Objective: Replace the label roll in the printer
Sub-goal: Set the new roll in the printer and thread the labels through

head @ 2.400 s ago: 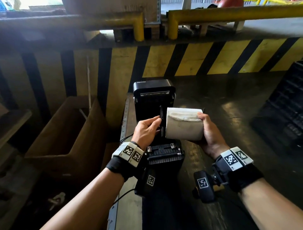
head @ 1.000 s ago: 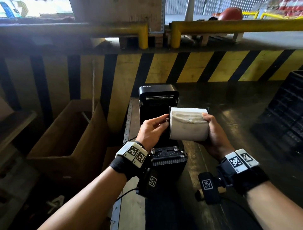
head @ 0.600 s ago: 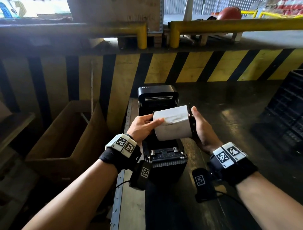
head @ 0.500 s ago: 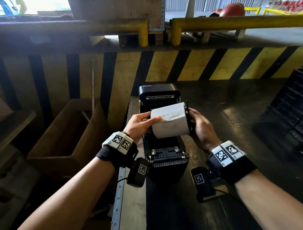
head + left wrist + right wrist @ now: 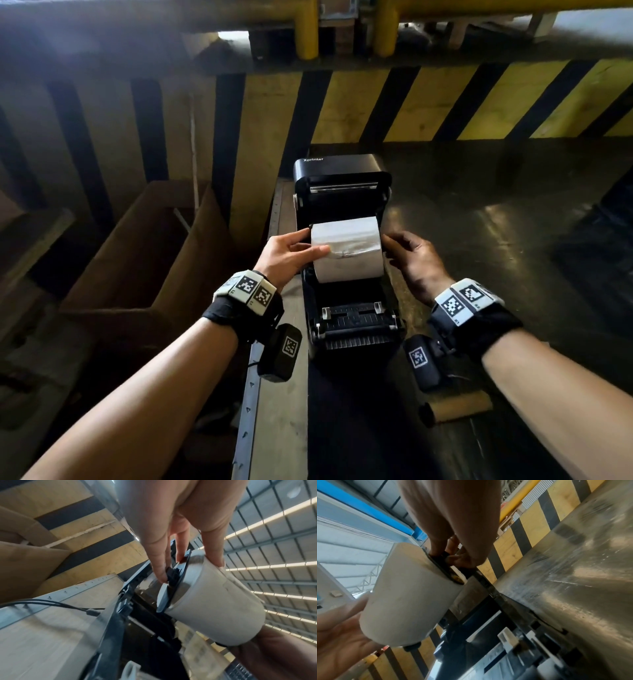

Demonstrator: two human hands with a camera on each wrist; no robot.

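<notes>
The black label printer [image 5: 352, 325] stands on the dark table with its lid [image 5: 339, 171] raised. A white label roll [image 5: 347, 251] lies crosswise, low in the open bay, on a black spindle holder [image 5: 175, 573]. My left hand [image 5: 308, 245] grips the roll's left end: thumb on the paper, fingers on the holder disc. My right hand [image 5: 388, 246] pinches the holder at the roll's right end [image 5: 443, 561]. The wrist views show the roll [image 5: 214, 608] [image 5: 406, 601] just above the bay floor. Whether the spindle ends sit in their slots is hidden.
A brown cardboard core [image 5: 459, 409] lies on the table under my right wrist. An open cardboard box [image 5: 137, 257] stands at the left, below table level. A yellow-and-black striped barrier [image 5: 411, 102] runs behind the printer. A thin black cable [image 5: 51, 603] crosses the table's left edge.
The roll was held beside the printer in my right hand. It has swung across and come down into the open bay, with my left hand now on its left end.
</notes>
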